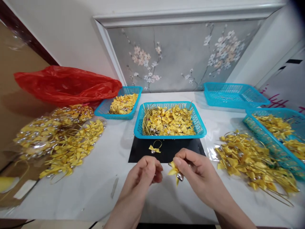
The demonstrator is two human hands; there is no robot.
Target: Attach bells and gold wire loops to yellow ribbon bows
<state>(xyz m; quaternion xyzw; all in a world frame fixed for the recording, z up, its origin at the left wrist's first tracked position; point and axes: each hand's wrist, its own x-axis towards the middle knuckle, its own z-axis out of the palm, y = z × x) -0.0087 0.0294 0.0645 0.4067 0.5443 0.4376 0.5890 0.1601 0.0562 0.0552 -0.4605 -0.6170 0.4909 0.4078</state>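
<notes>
My right hand pinches a yellow ribbon bow with a silver heart-shaped bead hanging from it, over the front of the table. Just left of it, my left hand has thumb and fingers closed together; whether a thin cord is between them I cannot make out. Beyond my hands, one loose bow with a looped gold cord lies on a black mat. A blue basket heaped with yellow bows and cords stands at the mat's far edge.
To the right lies a pile of bows, beside a blue basket partly filled with more. Another blue basket stands behind. Bagged bows, a red plastic bag and a smaller filled basket occupy the left.
</notes>
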